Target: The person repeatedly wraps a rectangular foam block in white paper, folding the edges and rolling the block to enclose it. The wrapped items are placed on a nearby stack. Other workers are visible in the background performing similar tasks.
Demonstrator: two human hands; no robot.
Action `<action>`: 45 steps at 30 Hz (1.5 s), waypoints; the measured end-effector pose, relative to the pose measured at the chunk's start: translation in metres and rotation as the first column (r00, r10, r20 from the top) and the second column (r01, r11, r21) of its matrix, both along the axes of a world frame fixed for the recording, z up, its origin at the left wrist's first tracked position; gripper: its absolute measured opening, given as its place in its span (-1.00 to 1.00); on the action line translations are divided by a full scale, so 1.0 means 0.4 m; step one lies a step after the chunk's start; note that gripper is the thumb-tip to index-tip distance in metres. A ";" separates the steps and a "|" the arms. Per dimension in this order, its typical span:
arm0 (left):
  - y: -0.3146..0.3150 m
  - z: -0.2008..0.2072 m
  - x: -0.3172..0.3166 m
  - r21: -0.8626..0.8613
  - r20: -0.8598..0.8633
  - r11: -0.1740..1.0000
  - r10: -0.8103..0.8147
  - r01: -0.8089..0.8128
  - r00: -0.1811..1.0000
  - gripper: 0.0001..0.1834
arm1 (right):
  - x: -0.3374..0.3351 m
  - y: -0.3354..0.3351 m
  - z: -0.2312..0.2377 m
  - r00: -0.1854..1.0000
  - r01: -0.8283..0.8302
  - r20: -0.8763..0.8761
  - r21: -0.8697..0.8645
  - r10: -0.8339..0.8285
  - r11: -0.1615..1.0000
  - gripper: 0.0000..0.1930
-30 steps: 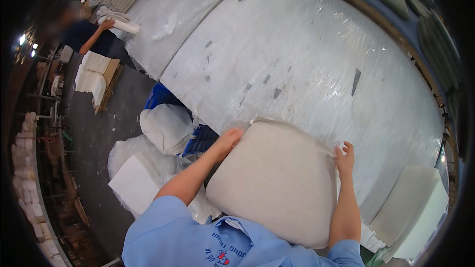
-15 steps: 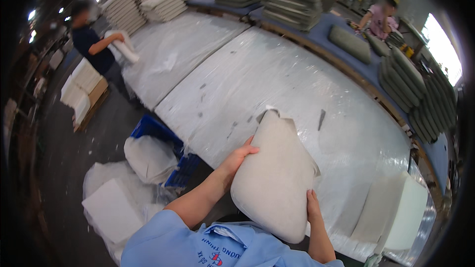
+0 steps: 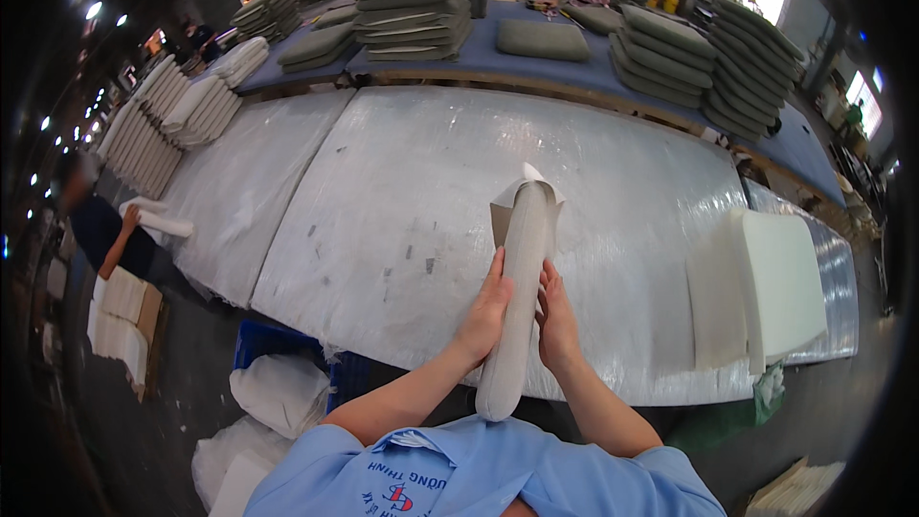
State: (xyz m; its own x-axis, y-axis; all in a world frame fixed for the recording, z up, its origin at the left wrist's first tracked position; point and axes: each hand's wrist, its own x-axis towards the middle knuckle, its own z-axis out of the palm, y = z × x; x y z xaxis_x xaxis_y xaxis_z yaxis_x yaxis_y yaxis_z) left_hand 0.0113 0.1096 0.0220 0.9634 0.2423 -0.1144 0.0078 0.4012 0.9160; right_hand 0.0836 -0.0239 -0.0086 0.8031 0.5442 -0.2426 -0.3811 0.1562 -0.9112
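Note:
A beige fabric-covered cushion (image 3: 517,316) stands on edge between my hands, one end close to my chest. At its far end the cover is open, with loose flaps (image 3: 503,215) and a bit of white filling (image 3: 531,172) showing. My left hand (image 3: 486,311) presses along the left face, fingers pointing away from me. My right hand (image 3: 557,321) lies against the opposite face with its fingers slightly apart. Beneath the cushion is a large table wrapped in clear plastic film (image 3: 402,191). On its right side a white foam pad (image 3: 780,282) leans beside a beige cover (image 3: 716,311).
Grey-green cushions (image 3: 412,14) are stacked on a blue-topped table (image 3: 613,67) beyond. Pale cushions (image 3: 144,134) form piles at the left. A person in dark clothes (image 3: 110,239) stands there. A blue crate (image 3: 258,340) and white bagged pieces (image 3: 278,393) sit at lower left.
The cushion has turned from showing its broad face to standing on edge. My hands have come closer together on either side of it. The view has swung to the right.

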 end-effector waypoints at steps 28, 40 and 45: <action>-0.019 0.015 -0.068 0.538 0.098 0.842 -0.118 0.047 0.988 -0.13 | -0.063 -0.006 0.077 0.888 0.026 0.457 -0.172 0.056 0.985 -0.13; -0.054 0.037 -0.091 0.661 0.113 0.750 -0.056 -0.033 0.992 -0.20 | -0.135 0.013 0.014 0.729 0.162 0.681 -0.065 -0.075 0.985 -0.18; -0.034 0.032 -0.133 0.593 0.128 0.805 -0.105 0.009 0.986 -0.12 | -0.141 -0.021 0.045 0.780 0.082 0.625 -0.139 0.024 0.987 -0.20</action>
